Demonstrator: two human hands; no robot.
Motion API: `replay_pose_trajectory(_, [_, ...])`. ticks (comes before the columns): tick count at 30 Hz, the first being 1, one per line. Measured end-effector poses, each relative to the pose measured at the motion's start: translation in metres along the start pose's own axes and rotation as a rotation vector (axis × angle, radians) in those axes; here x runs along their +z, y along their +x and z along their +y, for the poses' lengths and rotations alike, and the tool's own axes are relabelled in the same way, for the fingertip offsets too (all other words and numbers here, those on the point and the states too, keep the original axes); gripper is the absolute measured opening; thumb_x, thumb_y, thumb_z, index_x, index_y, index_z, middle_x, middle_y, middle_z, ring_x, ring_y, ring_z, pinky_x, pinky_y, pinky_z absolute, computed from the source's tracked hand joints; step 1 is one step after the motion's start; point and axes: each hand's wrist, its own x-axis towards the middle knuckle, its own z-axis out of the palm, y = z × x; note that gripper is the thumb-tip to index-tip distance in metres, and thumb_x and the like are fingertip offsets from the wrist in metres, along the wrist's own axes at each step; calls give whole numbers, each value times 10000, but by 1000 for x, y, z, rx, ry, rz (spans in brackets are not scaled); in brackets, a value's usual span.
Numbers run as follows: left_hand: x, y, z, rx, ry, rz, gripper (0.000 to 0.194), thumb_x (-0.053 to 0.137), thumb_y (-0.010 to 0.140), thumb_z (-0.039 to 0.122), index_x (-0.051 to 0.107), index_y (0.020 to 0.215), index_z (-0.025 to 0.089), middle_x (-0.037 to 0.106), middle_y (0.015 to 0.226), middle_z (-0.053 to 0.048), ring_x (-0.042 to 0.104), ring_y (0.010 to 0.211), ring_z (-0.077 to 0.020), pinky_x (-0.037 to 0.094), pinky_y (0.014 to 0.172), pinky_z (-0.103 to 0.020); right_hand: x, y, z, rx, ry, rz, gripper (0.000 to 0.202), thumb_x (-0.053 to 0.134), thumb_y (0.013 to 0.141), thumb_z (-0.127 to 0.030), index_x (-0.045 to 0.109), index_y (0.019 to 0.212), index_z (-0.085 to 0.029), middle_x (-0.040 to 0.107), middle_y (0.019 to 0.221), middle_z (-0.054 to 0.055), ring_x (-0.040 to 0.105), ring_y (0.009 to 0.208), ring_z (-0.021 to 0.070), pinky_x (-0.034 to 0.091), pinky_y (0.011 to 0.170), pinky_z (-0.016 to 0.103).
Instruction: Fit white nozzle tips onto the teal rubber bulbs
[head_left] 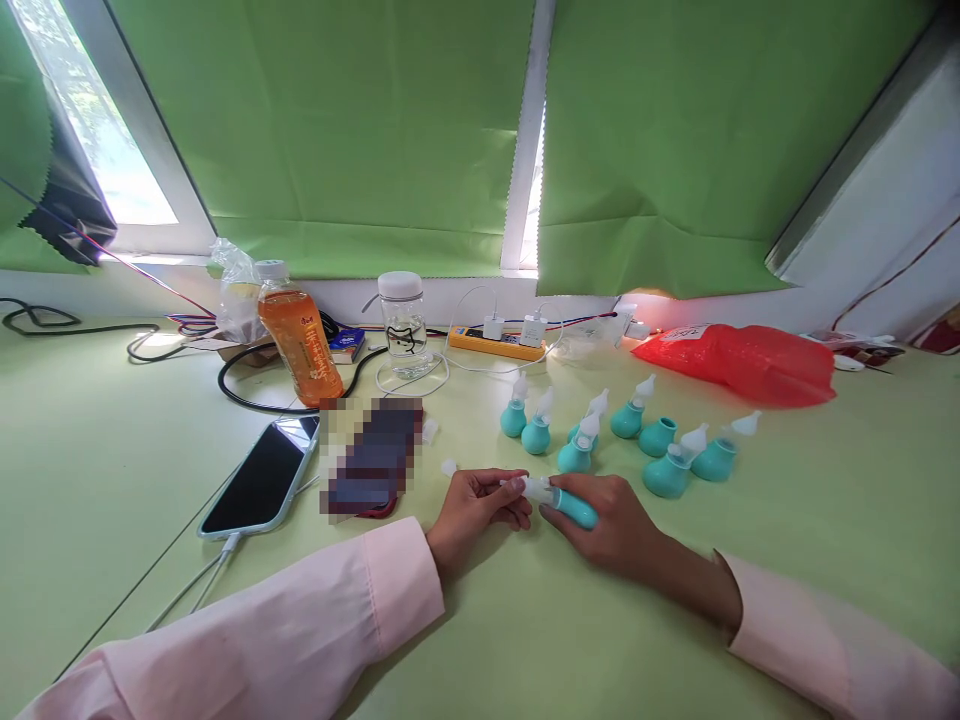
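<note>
My right hand [611, 520] is wrapped round the teal bulb of a nasal aspirator [576, 508], which lies tilted on its side just above the table. At its clear nozzle end [538, 489], my left hand [480, 508] pinches the tip between thumb and finger. Beyond my hands stand several more teal bulb aspirators, among them one with a whitish nozzle [575, 455] close by. One teal bulb [658, 437] in that group shows an open neck with no nozzle. A small whitish piece [449, 467] lies just past my left hand.
Two phones, one pale-cased [262, 480] and one partly blurred [379, 455], lie on the left. Behind them stand an orange drink bottle [301, 345] and a clear jar [405, 330]. A yellow power strip [495, 346], cables and a red plastic bag [742, 365] line the back.
</note>
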Motion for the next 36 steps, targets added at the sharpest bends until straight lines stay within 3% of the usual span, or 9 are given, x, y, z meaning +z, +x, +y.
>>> replay_pose_trajectory(6, [-2, 3, 1, 11, 101, -47, 433, 718, 553, 398, 672, 810, 53, 578, 494, -22, 486, 409, -91, 374, 456, -247, -4, 1, 0, 103, 144, -105, 215, 513, 753, -386, 623, 764, -202, 642, 681, 25, 579, 600, 155, 428, 526, 255])
replay_pose_trajectory(9, [-2, 3, 1, 19, 140, -49, 416, 718, 553, 392, 682, 788, 51, 569, 475, -18, 464, 386, -77, 350, 423, -232, -12, 6, 1, 149, 240, -223, 211, 525, 746, -376, 623, 736, -191, 624, 661, 10, 558, 606, 142, 432, 555, 249])
replay_pose_trajectory(13, [-3, 1, 0, 6, 235, -118, 404, 707, 567, 395, 687, 782, 53, 581, 486, -30, 485, 388, -89, 351, 401, -230, -20, 14, 6, 163, 386, -399, 198, 543, 726, -358, 624, 698, -179, 588, 623, -8, 523, 585, 123, 401, 499, 214])
replay_pose_trajectory(17, [-3, 0, 2, 11, 226, -157, 408, 702, 574, 397, 684, 797, 56, 605, 506, -40, 528, 412, -114, 413, 436, -255, -19, 16, 9, 263, 569, -477, 261, 560, 704, -409, 603, 637, -160, 514, 501, -25, 453, 466, 87, 348, 412, 188])
replay_pose_trajectory(23, [-5, 4, 5, -20, 164, -159, 406, 716, 561, 375, 680, 819, 64, 642, 539, -54, 604, 477, -172, 480, 494, -295, -11, 12, 3, 469, 754, -478, 283, 589, 672, -428, 567, 629, -149, 459, 443, -44, 395, 376, 66, 301, 336, 173])
replay_pose_trajectory(31, [-7, 6, 10, -66, 184, -205, 356, 697, 603, 332, 679, 821, 51, 653, 559, -67, 613, 483, -159, 498, 515, -278, -13, 13, 0, 532, 825, -506, 255, 602, 663, -385, 532, 611, -145, 443, 418, -54, 356, 332, 48, 270, 297, 157])
replay_pose_trajectory(36, [-3, 6, 17, -47, 204, -164, 371, 700, 597, 336, 674, 829, 48, 639, 533, -55, 600, 462, -150, 487, 488, -261, -13, 14, 1, 550, 861, -503, 283, 565, 694, -433, 547, 693, -151, 467, 446, -50, 387, 354, 56, 292, 305, 157])
